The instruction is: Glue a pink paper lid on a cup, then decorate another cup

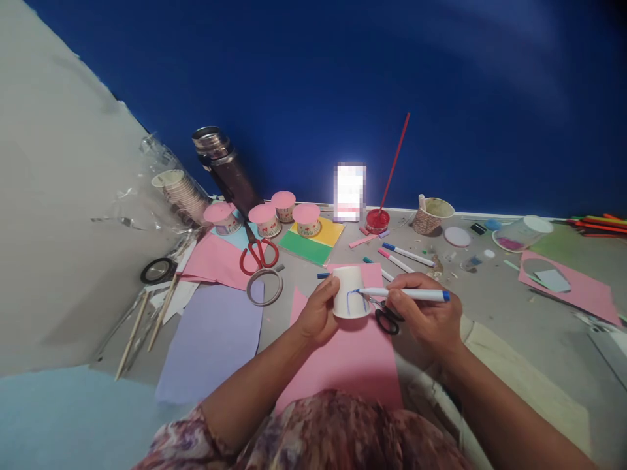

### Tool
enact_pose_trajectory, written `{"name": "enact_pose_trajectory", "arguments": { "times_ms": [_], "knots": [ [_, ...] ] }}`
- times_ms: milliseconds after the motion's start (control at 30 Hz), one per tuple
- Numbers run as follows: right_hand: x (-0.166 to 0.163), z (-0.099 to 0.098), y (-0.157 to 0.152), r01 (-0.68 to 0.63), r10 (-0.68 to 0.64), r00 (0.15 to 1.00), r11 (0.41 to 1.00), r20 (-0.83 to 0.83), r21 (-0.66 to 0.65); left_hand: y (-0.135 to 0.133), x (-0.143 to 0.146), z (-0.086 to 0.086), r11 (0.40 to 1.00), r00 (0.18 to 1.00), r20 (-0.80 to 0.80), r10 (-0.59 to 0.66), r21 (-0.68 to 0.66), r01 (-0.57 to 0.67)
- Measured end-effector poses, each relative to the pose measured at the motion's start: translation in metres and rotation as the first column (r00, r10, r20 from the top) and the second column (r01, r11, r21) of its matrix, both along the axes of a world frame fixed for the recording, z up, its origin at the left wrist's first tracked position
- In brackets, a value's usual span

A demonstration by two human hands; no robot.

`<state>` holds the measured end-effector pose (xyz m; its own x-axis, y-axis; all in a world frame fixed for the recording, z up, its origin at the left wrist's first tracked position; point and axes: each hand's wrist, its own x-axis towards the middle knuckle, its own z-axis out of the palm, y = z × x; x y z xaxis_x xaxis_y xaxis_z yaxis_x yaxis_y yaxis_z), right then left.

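Observation:
My left hand point(317, 312) is closed round a white paper cup point(349, 291) held upside down above a pink paper sheet point(353, 356). Blue lines are drawn on the cup's side. My right hand point(427, 312) grips a blue marker point(409, 294) whose tip touches the cup's wall. Small black-handled scissors point(388, 317) lie just under the marker, beside my right hand.
Several pink-topped cups point(267, 219) stand at the back by red scissors point(258, 253), a tape ring point(265, 286), a dark flask point(226, 171) and a bagged cup stack point(182, 191). Loose markers point(406, 254), a red paint pot point(377, 220) and coloured papers lie around.

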<state>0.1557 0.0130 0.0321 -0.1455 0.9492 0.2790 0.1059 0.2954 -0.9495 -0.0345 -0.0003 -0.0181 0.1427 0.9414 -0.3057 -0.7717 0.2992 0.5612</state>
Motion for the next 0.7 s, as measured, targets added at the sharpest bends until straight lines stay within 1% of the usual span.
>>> {"name": "enact_pose_trajectory", "arguments": {
  "times_ms": [100,233,367,467,600,700],
  "knots": [
    [-0.0014,-0.0018,-0.0006,0.013,-0.013,1.0,1.0,0.0,-0.011,-0.0001,0.0003,-0.0004,1.0,1.0,-0.009,0.022,-0.008,-0.022],
    [-0.0022,-0.0028,-0.0024,0.015,-0.015,1.0,1.0,0.018,-0.011,-0.0004,0.0004,0.0003,1.0,1.0,-0.017,0.014,0.013,-0.014],
    [-0.0015,0.0019,-0.0015,0.036,-0.037,0.999,0.999,0.019,0.018,-0.0004,0.001,0.0001,0.999,0.999,-0.015,0.032,0.022,-0.032],
    [-0.0007,0.0048,-0.0002,0.036,-0.036,0.999,0.999,0.015,0.007,-0.0004,0.0014,-0.0003,0.998,0.999,-0.007,0.052,0.022,-0.052],
    [-0.0009,0.0039,-0.0006,0.02,-0.019,0.999,1.0,0.028,-0.018,-0.0009,0.0015,0.0005,0.999,1.0,-0.012,0.027,0.037,-0.026],
    [-0.0012,0.0008,-0.002,0.029,-0.029,0.999,0.999,0.032,-0.014,-0.0013,0.0017,0.0016,0.998,1.0,-0.028,0.003,0.055,-0.001]
  ]
}}
